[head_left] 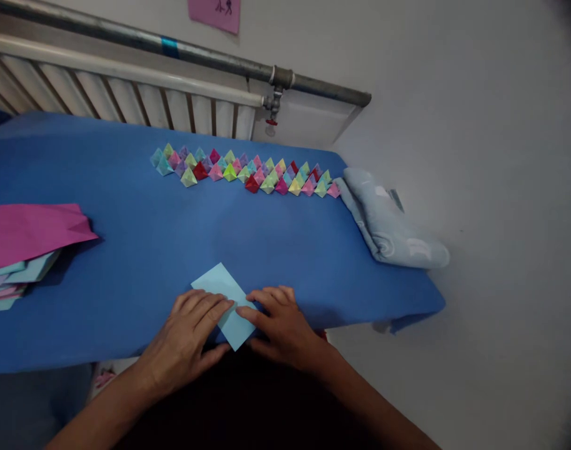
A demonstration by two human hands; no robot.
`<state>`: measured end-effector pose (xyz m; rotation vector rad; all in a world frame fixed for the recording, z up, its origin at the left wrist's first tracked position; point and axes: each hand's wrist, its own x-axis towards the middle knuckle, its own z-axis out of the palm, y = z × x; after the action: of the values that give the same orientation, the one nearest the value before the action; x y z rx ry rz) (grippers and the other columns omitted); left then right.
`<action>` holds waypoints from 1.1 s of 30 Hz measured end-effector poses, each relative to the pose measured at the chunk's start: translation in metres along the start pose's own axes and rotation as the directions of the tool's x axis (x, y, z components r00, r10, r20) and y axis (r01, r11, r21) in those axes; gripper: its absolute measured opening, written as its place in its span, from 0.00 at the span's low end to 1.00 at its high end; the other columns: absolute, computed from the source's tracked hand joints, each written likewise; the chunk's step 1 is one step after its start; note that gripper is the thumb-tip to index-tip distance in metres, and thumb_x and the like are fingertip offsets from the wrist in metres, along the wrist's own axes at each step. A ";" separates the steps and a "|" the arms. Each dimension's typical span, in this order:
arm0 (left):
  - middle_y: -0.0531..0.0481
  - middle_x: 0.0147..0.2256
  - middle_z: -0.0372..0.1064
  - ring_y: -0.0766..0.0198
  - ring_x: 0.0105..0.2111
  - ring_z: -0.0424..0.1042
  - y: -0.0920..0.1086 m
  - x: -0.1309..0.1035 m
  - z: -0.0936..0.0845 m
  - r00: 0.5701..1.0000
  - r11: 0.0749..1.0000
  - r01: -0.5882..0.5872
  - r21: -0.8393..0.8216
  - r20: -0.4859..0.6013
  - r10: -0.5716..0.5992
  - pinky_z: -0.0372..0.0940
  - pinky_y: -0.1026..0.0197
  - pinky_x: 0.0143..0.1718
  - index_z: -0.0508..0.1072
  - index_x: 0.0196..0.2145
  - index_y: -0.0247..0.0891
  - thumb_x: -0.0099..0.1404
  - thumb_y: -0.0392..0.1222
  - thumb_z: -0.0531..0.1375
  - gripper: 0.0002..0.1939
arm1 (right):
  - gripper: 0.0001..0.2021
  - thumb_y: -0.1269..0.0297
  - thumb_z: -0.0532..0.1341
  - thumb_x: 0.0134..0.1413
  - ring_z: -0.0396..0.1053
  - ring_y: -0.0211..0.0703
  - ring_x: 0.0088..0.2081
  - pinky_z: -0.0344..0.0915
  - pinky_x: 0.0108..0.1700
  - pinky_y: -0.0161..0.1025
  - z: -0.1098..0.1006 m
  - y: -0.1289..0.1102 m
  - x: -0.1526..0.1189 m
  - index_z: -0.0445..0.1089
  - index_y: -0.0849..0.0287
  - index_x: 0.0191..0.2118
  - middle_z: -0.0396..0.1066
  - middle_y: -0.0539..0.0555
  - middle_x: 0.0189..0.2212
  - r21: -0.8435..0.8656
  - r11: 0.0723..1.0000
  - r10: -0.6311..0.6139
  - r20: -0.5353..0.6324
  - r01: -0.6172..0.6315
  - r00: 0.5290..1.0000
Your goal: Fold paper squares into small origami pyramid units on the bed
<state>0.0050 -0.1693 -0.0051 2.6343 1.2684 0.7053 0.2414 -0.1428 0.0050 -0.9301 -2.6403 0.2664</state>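
A light blue sheet of paper, four-cornered, lies slantwise at the near edge of the blue-covered table. My left hand rests over its left part, fingers stretched flat on top and thumb apart near the lowest corner. On the right edge of the sheet, my right hand touches with its fingertips, the fingers spread. The tips of both hands come close together over the middle of the paper. Whether the sheet is folded under my fingers I cannot tell.
Several small folded paper pieces in many colours stand in rows at the back. A pile of coloured paper, magenta sheet on top, lies left. A folded grey-green cloth sits at the right end. Behind are a radiator and pipe.
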 end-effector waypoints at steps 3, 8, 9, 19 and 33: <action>0.42 0.48 0.71 0.54 0.48 0.67 0.000 0.000 -0.001 1.000 0.999 -0.008 -0.044 -0.016 0.008 0.58 0.48 0.53 0.65 0.53 0.36 0.66 0.38 0.58 0.18 | 0.10 0.63 0.60 0.59 0.63 0.48 0.48 0.55 0.49 0.47 0.002 0.001 -0.005 0.69 0.53 0.47 0.70 0.56 0.47 -0.007 1.000 -0.013 -0.123 0.012 0.992; 0.45 0.42 0.73 0.58 0.42 0.70 0.004 0.015 0.001 0.997 0.997 -0.053 -0.056 -0.067 0.050 0.62 0.53 0.46 0.70 0.46 0.37 0.68 0.35 0.56 0.09 | 0.10 0.72 0.56 0.60 0.64 0.47 0.47 0.55 0.49 0.48 -0.002 0.006 -0.009 0.70 0.54 0.44 0.71 0.56 0.46 -0.044 0.994 0.085 -0.282 -0.101 0.956; 0.46 0.41 0.73 0.59 0.41 0.70 0.005 0.018 0.002 0.996 0.997 -0.062 -0.046 -0.075 0.058 0.62 0.54 0.45 0.71 0.45 0.37 0.68 0.34 0.56 0.09 | 0.09 0.72 0.57 0.60 0.65 0.47 0.47 0.56 0.48 0.47 -0.002 0.007 -0.010 0.71 0.54 0.44 0.71 0.56 0.45 -0.043 0.992 0.102 -0.274 -0.118 0.956; 0.45 0.40 0.75 0.57 0.39 0.71 0.017 0.026 0.000 0.996 0.991 -0.047 0.124 -0.066 0.055 0.61 0.50 0.47 0.72 0.41 0.36 0.68 0.33 0.55 0.07 | 0.07 0.69 0.58 0.60 0.69 0.44 0.43 0.59 0.46 0.46 -0.001 0.011 -0.013 0.74 0.56 0.39 0.74 0.55 0.42 0.174 0.943 0.320 -0.233 -0.284 0.918; 0.44 0.41 0.75 0.55 0.39 0.71 0.024 0.027 -0.003 0.999 0.978 -0.046 0.203 -0.005 0.048 0.60 0.46 0.49 0.72 0.40 0.36 0.68 0.33 0.54 0.08 | 0.08 0.70 0.60 0.57 0.71 0.45 0.44 0.60 0.47 0.47 -0.007 0.009 -0.019 0.72 0.55 0.42 0.74 0.55 0.43 0.269 0.904 0.398 -0.247 -0.332 0.883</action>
<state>0.0351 -0.1639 0.0142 2.8335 1.3519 0.6266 0.2635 -0.1477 0.0045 -1.2804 -2.0979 0.4598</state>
